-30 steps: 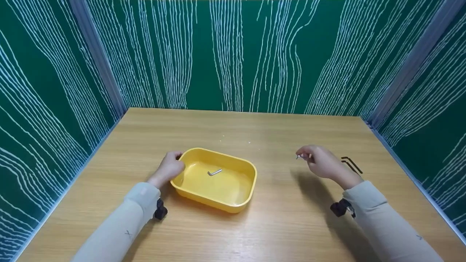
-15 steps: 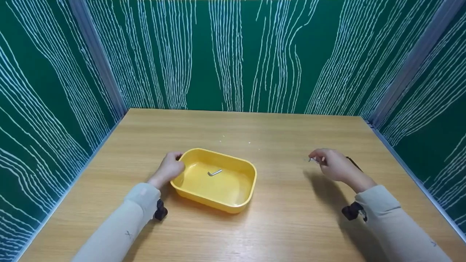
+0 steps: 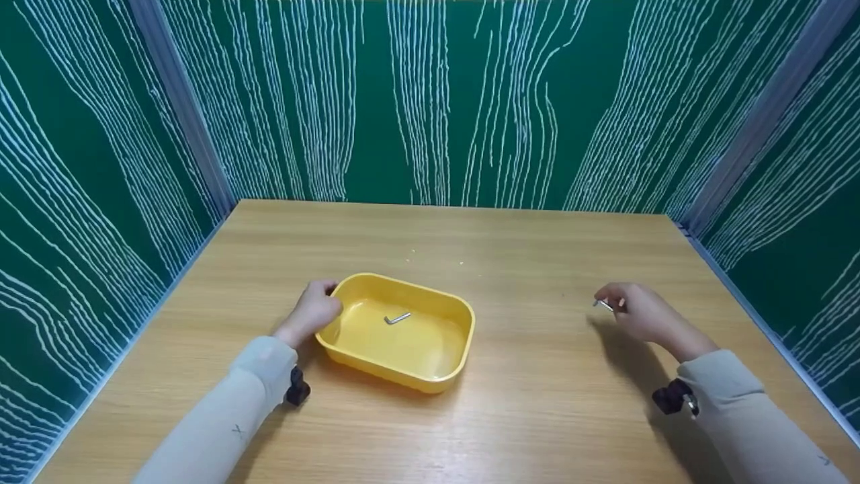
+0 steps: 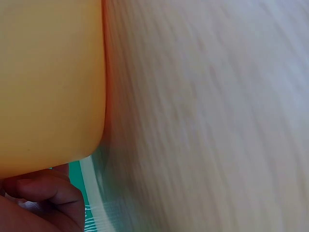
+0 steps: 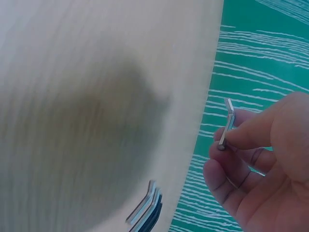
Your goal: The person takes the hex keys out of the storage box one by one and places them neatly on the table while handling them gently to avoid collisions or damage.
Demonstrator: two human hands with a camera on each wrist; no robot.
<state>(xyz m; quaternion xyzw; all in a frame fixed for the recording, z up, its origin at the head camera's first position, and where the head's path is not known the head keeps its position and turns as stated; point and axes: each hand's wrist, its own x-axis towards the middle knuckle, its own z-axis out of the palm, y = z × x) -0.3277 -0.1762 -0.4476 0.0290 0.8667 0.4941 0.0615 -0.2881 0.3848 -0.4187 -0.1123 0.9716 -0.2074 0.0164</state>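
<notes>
My left hand (image 3: 310, 312) grips the left end of a yellow plastic bin (image 3: 376, 349), thumb over the rim; in the left wrist view the bin's wall (image 4: 48, 87) covers part of the fingers. A silver Allen key (image 3: 398, 318) lies on the bin's floor. Out to the right, above the table, my right hand (image 3: 641, 314) pinches another small silver Allen key (image 5: 229, 121) between thumb and fingertips. Below that hand, in the right wrist view, more Allen keys (image 5: 145, 209) lie side by side on the table; the hand hides them in the head view.
The wooden table (image 3: 524, 403) is bounded by green panels (image 3: 376, 101) with white wavy lines at the back and both sides. A few small white specks (image 3: 461, 263) lie behind the bin. Both sleeves carry dark wrist cameras.
My right hand has moved right and slightly nearer to me, still pinching the small Allen key, and now covers the dark keys on the table. My left hand and the bin have stayed put.
</notes>
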